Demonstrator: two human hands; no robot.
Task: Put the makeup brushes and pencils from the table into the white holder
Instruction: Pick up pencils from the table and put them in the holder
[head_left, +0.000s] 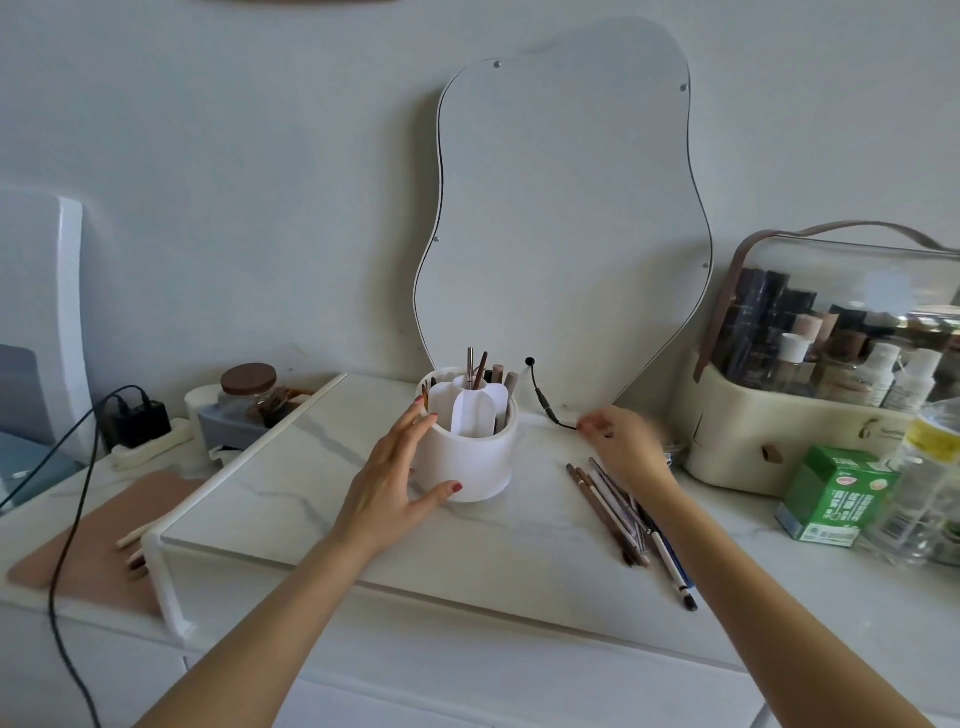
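Observation:
The white holder (475, 457) stands in the middle of the marble table top, with several brushes and pencils (480, 371) upright in its compartments. My left hand (400, 467) cups the holder's left side, thumb at its base and fingers at the rim. A loose pile of pencils and brushes (623, 512) lies on the table to the right of the holder. My right hand (626, 439) hovers just above the far end of that pile; it is blurred, with fingers curled, and I cannot tell whether it holds anything.
A wavy-edged mirror (566, 208) leans on the wall behind the holder, with a black cable (543, 400) at its foot. A clear-lidded cosmetics case (826, 364), a green carton (831, 493) and a plastic bottle (930, 467) stand at the right. A jar (249, 389) and charger (137, 421) sit left.

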